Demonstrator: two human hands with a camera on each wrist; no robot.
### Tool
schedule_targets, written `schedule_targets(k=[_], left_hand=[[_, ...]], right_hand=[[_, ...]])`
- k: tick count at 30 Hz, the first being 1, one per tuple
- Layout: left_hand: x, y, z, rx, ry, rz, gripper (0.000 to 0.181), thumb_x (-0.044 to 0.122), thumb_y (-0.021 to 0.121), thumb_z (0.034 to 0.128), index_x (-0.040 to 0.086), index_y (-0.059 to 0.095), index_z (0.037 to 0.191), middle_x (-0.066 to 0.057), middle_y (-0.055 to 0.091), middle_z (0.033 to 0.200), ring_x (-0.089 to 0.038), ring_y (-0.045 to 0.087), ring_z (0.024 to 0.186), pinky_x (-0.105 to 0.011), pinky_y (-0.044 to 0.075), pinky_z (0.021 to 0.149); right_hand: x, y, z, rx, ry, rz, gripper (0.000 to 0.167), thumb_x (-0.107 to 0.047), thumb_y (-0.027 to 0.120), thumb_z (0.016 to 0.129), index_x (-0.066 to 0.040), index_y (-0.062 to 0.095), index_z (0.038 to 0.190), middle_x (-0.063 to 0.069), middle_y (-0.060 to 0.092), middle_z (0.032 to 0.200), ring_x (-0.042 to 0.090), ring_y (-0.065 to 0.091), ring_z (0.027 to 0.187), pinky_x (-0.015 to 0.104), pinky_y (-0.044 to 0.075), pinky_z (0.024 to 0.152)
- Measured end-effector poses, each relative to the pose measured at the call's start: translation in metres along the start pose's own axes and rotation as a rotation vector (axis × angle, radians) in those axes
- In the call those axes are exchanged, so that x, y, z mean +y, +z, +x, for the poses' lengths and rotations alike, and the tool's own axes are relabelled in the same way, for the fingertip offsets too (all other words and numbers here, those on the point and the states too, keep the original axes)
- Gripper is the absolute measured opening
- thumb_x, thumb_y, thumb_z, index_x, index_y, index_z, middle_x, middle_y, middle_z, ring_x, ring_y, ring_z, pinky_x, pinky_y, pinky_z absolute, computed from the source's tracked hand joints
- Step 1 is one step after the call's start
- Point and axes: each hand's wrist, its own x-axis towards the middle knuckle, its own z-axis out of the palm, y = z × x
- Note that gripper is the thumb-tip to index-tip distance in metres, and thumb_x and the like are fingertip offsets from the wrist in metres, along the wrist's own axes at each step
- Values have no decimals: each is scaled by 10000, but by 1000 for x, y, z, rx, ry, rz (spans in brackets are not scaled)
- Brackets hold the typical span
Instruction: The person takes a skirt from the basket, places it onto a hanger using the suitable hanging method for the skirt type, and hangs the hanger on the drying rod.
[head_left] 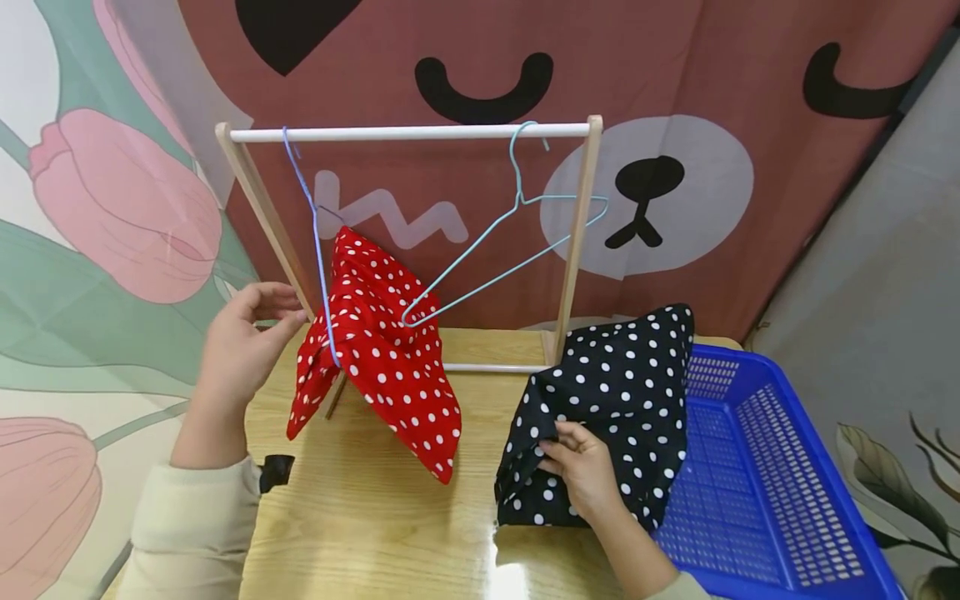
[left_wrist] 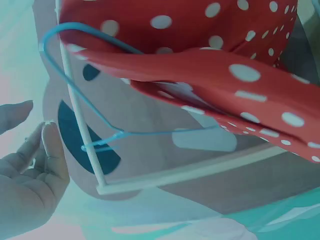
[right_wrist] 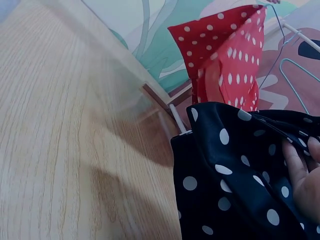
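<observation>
A red polka-dot cloth (head_left: 390, 358) hangs on a purple-blue hanger (head_left: 313, 225) at the left of the white rail. The left hand (head_left: 243, 350) is beside the rack's left post, fingers loosely bent and holding nothing; the left wrist view shows this hand (left_wrist: 37, 185) apart from the hanger (left_wrist: 85, 95). A black polka-dot cloth (head_left: 637, 375) is pinched at its left fold by the right hand (head_left: 585, 471). Part of that hand (right_wrist: 305, 182) shows against the black cloth (right_wrist: 225, 165) in the right wrist view. An unloaded light-blue hanger (head_left: 480, 242) hangs on the right of the rail.
A blue plastic basket (head_left: 795, 467) stands at the right, partly behind the black cloth. The wooden rack with its white rail (head_left: 420, 132) stands on the wood-grain table (head_left: 390, 533). A printed curtain (head_left: 480, 50) hangs behind.
</observation>
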Motion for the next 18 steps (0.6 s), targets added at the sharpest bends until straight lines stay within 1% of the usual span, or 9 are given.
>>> schedule_targets(k=[2, 5, 8, 12, 15, 16, 18], left_hand=[[4, 5, -3, 21, 46, 2, 287, 148, 562, 830, -13, 514, 1063, -97, 524, 962, -54, 452, 807, -161, 380, 681], [9, 10, -7, 38, 119, -25, 259, 92, 578, 813, -25, 533, 1039, -102, 530, 957, -30, 463, 786, -135, 386, 678], [14, 16, -12, 31, 180, -55, 258, 58, 592, 797, -29, 537, 1033, -105, 537, 970, -5, 470, 792, -110, 384, 687], [17, 25, -19, -1, 267, -88, 269, 5, 604, 773, -31, 532, 1030, -108, 542, 977, -39, 485, 820, -83, 392, 684], [18, 37, -25, -40, 333, -139, 279, -54, 610, 744, -40, 533, 1012, -102, 549, 969, -121, 517, 826, -105, 421, 665], [18, 41, -27, -55, 349, -152, 283, -66, 612, 736, -38, 534, 1006, -92, 552, 970, -144, 524, 822, -124, 434, 647], [17, 51, -32, -98, 359, -183, 300, -80, 617, 725, -36, 531, 1009, -91, 554, 976, -180, 537, 831, -165, 455, 639]], right_hand=[[0, -1, 0, -3, 3, 1, 391, 178, 449, 757, -166, 626, 815, 0, 622, 767, 114, 591, 684, 267, 501, 580], [1, -2, -1, -9, 9, 3, 394, 172, 445, 761, -171, 628, 826, 0, 622, 776, 115, 588, 688, 275, 502, 590], [2, -2, -1, -3, 22, 3, 385, 168, 449, 760, -167, 627, 826, 1, 618, 774, 116, 585, 684, 280, 502, 593], [3, -2, -2, 54, 64, -20, 326, 172, 452, 757, -109, 603, 826, 27, 606, 762, 132, 585, 669, 296, 503, 588], [6, -3, -3, 122, 94, -63, 249, 172, 469, 754, -31, 584, 840, 46, 598, 754, 148, 589, 665, 312, 504, 586], [6, -3, -3, 145, 102, -82, 225, 171, 477, 751, -6, 578, 847, 50, 597, 752, 152, 590, 664, 315, 504, 584], [9, -4, -4, 181, 108, -122, 187, 167, 494, 746, 41, 566, 864, 57, 597, 747, 158, 593, 667, 322, 504, 582]])
